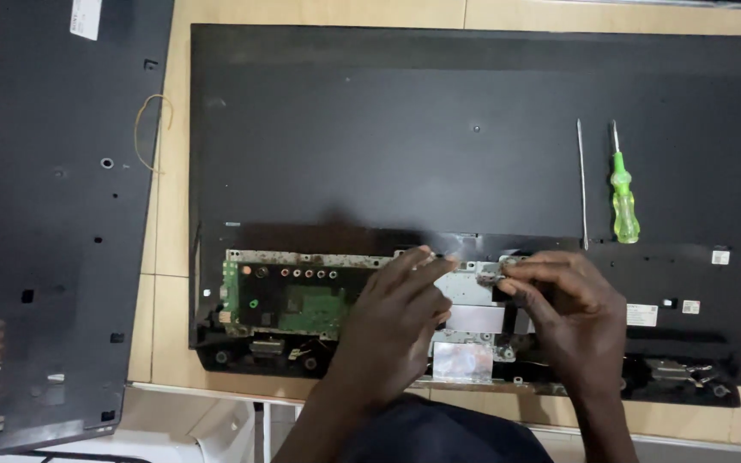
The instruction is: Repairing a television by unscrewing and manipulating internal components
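A large flat black panel lies face down on a wooden table, its lower edge opened to show a green circuit board and silver metal shielding. My left hand rests over the middle of the board, its fingertips touching the upper metal edge. My right hand pinches a small metal part at the top of the shielding. Both hands meet close together there.
A green-handled screwdriver and a thin metal rod lie on the panel at the upper right. A removed dark back cover lies at the left, with a loop of yellow wire beside it.
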